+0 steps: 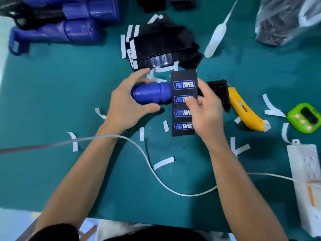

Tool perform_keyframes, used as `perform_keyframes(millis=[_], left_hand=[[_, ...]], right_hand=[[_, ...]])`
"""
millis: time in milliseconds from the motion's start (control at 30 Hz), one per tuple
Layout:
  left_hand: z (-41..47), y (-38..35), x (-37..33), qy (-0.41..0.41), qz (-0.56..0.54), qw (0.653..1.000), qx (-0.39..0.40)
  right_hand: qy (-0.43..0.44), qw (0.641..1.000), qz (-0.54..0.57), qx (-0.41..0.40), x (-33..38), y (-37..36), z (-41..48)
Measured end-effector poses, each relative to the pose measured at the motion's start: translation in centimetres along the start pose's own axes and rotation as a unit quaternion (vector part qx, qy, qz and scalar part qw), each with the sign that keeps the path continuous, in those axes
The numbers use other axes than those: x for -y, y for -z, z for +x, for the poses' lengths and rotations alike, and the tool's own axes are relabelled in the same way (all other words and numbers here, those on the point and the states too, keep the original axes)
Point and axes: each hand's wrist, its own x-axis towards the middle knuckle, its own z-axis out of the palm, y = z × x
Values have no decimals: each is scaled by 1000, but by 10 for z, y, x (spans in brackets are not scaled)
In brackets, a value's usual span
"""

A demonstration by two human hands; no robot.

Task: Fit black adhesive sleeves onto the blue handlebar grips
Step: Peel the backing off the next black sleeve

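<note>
at frame centre the left hand (127,106) grips the blue grip (151,93) steady while the right hand (205,108) pinches the black sleeve (183,103) draped across it, seemingly aligning before wrapping

- A single head-worn view looks forward and steeply down onto the green counter (52,94).
- It sits close above: both forearms run up from the bottom edge toward the yellow utility knife (244,110).
- Beyond the knife, the far rows of items reach the top edge.
- Wide-angle bending curves the edges, and the far corners look soft, perhaps from motion.
</note>
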Motion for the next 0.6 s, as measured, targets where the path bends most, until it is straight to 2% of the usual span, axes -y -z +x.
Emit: perform_keyframes(millis=[67,167,267,333,467,600], left_hand=[[1,8,5,-13,18,999,27],[2,12,6,-34,24,999,-2],[2,8,4,-29,5,999,-24],[1,5,4,-47,43,997,-46],[-4,-3,-2,-117,118,984,-57],[-15,-9,-12,-243,124,956,-104]], right_hand=[[9,1000,21,-4,0,1,1],[20,998,52,-13,2,3,-1],[-5,996,90,8,4,6,-5],[-5,997,79,25,4,5,-8],[20,998,44,48,4,-4,-13],[-20,992,103,71,5,-7,-16]])
